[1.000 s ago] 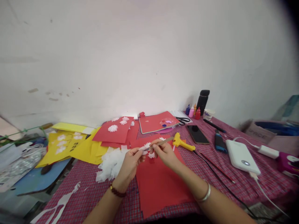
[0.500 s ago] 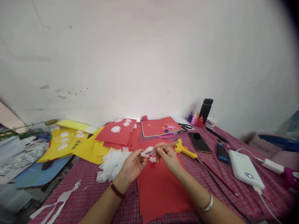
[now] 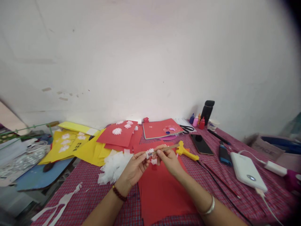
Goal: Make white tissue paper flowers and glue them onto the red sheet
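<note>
My right hand (image 3: 166, 158) is closed around a thin flat wooden stick (image 3: 169, 148), which slants up to the right. Its lower end meets a small white paper piece (image 3: 150, 153) between my two hands. The fingertips of my left hand (image 3: 137, 165) are pinched at that paper piece. Below both hands lie red paper sheets (image 3: 164, 191), with white crumpled-paper clusters (image 3: 154, 161) on the upper one, partly hidden by my fingers. A heap of white tissue pieces (image 3: 113, 166) lies just left of my left hand.
A yellow glue gun (image 3: 185, 151) lies right of my right hand, its black cable running forward. Beyond are a phone (image 3: 201, 144), scissors (image 3: 187, 128), paint bottles (image 3: 195, 121) and a white power bank (image 3: 248, 171). Decorated red sheets (image 3: 110, 139) and yellow papers (image 3: 89, 150) lie at the left.
My left fingers have moved closer to the stick's end, and the paper piece that stuck out flat between my hands now sits bunched around it. My right hand has barely moved.
</note>
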Tool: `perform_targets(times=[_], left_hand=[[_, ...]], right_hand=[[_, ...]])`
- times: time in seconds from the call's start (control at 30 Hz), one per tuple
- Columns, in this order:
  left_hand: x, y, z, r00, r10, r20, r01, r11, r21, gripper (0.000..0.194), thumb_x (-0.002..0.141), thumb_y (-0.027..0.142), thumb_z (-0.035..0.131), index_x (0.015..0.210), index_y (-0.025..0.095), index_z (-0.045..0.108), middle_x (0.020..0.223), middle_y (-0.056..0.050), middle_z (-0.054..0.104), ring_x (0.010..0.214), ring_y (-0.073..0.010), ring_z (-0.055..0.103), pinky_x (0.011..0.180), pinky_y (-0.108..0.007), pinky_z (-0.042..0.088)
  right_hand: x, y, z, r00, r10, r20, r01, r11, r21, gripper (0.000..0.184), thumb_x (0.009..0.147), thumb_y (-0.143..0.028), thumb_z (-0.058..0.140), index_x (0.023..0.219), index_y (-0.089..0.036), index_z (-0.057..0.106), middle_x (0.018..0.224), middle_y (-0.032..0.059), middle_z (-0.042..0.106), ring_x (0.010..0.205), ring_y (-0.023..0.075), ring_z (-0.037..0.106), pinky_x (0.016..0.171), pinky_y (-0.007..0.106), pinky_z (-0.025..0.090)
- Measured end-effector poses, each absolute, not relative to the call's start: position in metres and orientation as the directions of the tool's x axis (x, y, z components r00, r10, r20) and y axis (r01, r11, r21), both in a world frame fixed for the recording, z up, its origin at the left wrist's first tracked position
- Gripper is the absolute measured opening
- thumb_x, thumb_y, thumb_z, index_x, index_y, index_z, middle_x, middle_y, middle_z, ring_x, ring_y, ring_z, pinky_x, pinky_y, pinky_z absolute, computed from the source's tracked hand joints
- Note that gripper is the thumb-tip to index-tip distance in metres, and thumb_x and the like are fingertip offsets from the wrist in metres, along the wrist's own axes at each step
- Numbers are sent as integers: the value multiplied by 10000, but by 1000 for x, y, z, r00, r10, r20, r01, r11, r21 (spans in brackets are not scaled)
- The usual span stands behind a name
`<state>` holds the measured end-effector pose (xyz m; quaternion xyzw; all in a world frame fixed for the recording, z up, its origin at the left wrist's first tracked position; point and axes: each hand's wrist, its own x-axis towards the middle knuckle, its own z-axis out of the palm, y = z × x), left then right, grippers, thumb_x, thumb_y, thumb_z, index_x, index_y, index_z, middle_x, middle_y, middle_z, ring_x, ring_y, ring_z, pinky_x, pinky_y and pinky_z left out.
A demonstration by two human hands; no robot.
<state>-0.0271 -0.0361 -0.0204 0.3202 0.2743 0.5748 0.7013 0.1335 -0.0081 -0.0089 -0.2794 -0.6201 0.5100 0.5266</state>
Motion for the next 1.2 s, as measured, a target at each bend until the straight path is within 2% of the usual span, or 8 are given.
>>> perform_targets(times=[0.23,0.47,0.67,0.8,0.9,1.0,1.07,1.2], left_hand=[[-24,-38,-16,150,989,-2,-569,88,818,132,733,213,709,804,103,692,729,-34,669,611,-60,580,591,-151,469],[-21,-40,-14,101,995,12,-496,40,868,189,711,213,715,877,125,705,701,-23,675,608,-67,573,589,-162,452],[-20,-40,-14,75,997,16,-449,19,893,151,685,190,723,816,119,702,664,-15,662,570,-61,552,542,-156,427],[-26,-37,-15,90,991,-97,-534,130,835,143,660,167,740,789,121,697,642,-1,644,566,-44,554,535,-129,427],[-28,-36,-15,96,991,-98,-520,134,844,163,658,180,742,801,116,697,640,-2,640,558,-43,550,520,-128,422],[-25,-38,-16,46,999,-5,-389,22,921,186,688,226,715,839,120,696,649,-13,650,563,-64,553,518,-154,428],[-22,-40,-16,-6,996,94,-216,-93,972,183,716,254,682,850,129,693,645,-15,653,559,-81,554,520,-180,437],[-19,-46,-16,-38,960,276,122,-270,955,161,762,273,624,850,150,682,652,-3,637,554,-91,540,530,-203,440]], right_hand=[[132,-7,-12,-250,891,379,-160,348,-924,242,785,-439,575,828,-201,588,634,4,643,412,126,524,407,258,430],[133,-15,-10,-224,863,453,-9,463,-886,281,825,-410,524,686,-191,632,612,23,613,507,128,533,487,253,438],[130,-14,-11,-301,884,359,-168,322,-932,265,813,-423,536,898,-180,596,580,-30,565,415,89,477,406,218,402],[132,-8,-14,-410,845,342,-251,256,-933,250,780,-382,608,921,-177,578,629,-27,615,402,75,502,407,207,417],[134,-5,-13,-386,852,352,-272,260,-927,244,776,-397,616,868,-177,567,639,-12,650,385,78,511,391,205,416],[134,-4,-12,-320,882,347,-208,292,-934,275,794,-431,585,743,-162,568,583,-4,635,382,79,509,389,200,408],[134,-4,-11,-287,897,336,-158,302,-940,322,804,-452,562,680,-155,562,544,-5,609,383,76,500,390,196,397],[134,-3,-13,-312,905,290,-181,243,-953,340,797,-488,546,725,-155,563,553,-15,596,366,69,476,369,194,369]])
